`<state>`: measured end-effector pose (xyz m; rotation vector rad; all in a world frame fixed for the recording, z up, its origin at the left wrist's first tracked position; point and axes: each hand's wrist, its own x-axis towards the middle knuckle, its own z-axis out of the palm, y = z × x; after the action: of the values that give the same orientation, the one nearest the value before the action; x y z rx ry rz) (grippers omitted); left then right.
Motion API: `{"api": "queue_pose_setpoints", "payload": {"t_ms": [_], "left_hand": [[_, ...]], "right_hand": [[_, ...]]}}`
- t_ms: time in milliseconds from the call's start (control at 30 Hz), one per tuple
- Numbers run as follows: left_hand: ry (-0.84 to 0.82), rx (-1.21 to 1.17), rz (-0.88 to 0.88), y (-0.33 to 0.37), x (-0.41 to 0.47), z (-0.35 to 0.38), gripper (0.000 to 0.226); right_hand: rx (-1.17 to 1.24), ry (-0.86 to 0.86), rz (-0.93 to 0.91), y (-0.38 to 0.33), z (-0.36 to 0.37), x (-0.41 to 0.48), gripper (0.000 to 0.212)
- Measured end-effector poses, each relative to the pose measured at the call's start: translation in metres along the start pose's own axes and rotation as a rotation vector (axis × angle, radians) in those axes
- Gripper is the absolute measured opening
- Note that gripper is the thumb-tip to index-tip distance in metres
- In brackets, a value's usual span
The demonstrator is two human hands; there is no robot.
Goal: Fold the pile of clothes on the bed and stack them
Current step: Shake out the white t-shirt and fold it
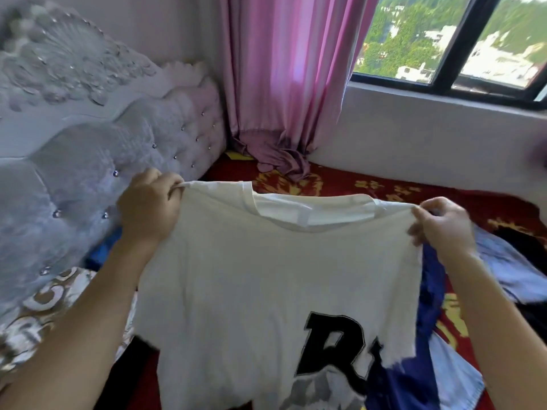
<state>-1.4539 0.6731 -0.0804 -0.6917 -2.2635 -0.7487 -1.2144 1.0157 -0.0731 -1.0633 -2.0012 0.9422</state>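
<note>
A cream-white cotton T-shirt with a large black letter patch (pixel 266 276) hung spread across the centre of the frame, held up above the bed with the red and gold patterned cover (pixel 340 184). The left hand (pixel 148 205), at centre left, had its fingers curled round one shoulder seam, pinching the cloth just beside the ribbed neckline. The right hand (pixel 441 226), at centre right, pinched the other shoulder between thumb and bent fingers. Behind the shirt's right edge lay the rest of the pile: a dark blue garment (pixel 429 291) touching a pale blue garment (pixel 509 273). A tufted grey headboard with studs (pixel 88 143) filled the upper left, and a pink curtain (pixel 281 84) hung at top centre, its hem bunched on the bed.
</note>
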Motion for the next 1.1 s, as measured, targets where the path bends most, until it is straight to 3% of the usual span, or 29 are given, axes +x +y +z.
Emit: {"api": "queue_pose_setpoints", "payload": {"t_ms": [67, 167, 233, 300, 400, 567, 733, 967, 1100], "left_hand": [[-0.109, -0.041, -0.162, 0.01, 0.022, 0.041, 0.02], [-0.239, -0.383, -0.404, 0.024, 0.057, 0.094, 0.026], [-0.487, -0.504, -0.402, 0.028, 0.053, 0.122, 0.06], [-0.782, -0.476, -0.397, 0.021, 0.015, 0.146, 0.088], [-1.044, -0.347, -0.557, -0.005, -0.079, 0.173, 0.105], [-1.387, -0.142, -0.831, -0.036, -0.223, 0.165, 0.092], [-1.484, -0.004, -0.841, -0.09, -0.303, 0.163, 0.093], [-1.281, 0.108, -0.971, -0.104, -0.333, 0.18, 0.063], [-1.165, 0.189, -1.045, -0.122, -0.353, 0.203, 0.061]], "right_hand": [[0.029, -0.034, 0.092, 0.003, 0.026, 0.029, 0.021], [0.114, -0.06, 0.126, -0.002, 0.059, 0.065, 0.011], [0.231, -0.258, 0.181, 0.008, 0.078, 0.071, 0.058], [0.144, -0.431, 0.234, 0.032, 0.094, 0.048, 0.08], [0.003, -0.586, 0.287, 0.098, 0.118, -0.012, 0.085], [-0.069, -0.716, 0.615, 0.191, 0.126, -0.123, 0.071], [-0.202, -0.704, 0.85, 0.243, 0.126, -0.179, 0.056], [-0.256, -0.48, 0.99, 0.303, 0.149, -0.211, 0.029], [-0.129, -0.436, 1.077, 0.335, 0.169, -0.226, 0.076]]}}
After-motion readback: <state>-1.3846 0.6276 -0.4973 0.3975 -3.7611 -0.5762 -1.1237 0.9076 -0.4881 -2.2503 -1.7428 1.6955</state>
